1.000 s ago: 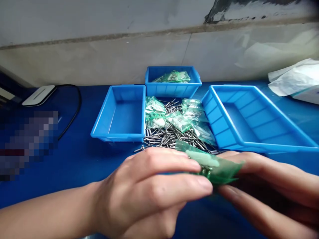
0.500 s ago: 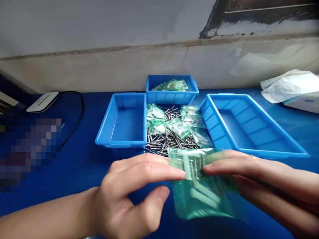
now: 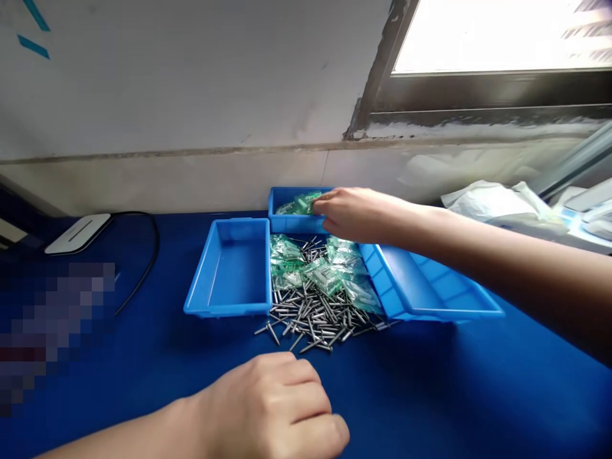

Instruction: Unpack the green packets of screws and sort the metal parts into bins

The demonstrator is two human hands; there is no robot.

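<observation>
My right hand (image 3: 347, 209) reaches over the small blue bin (image 3: 292, 224) at the back, its fingers pinched at the edge of a green plastic packet (image 3: 307, 203). Other green packets lie in that bin, partly hidden by the hand. My left hand (image 3: 282, 408) hovers above the blue table near the front, its fingers curled in with nothing visible in them. Between the bins spreads a pile of loose metal screws (image 3: 313, 322), and several green packets with pale plugs (image 3: 322, 275) lie on top of it.
On the left stands a blue bin (image 3: 228, 312); another blue bin (image 3: 430, 313) at the right is partly covered by my right forearm. A white flat device (image 3: 79, 233) with a black cable (image 3: 155, 248) lies at far left. White plastic wrapping (image 3: 482, 201) sits at back right.
Both hands held a green packet of screws and plugs in front. My right hand has moved away to the back bin; my left hand has let go and curled. The view has tilted up.
</observation>
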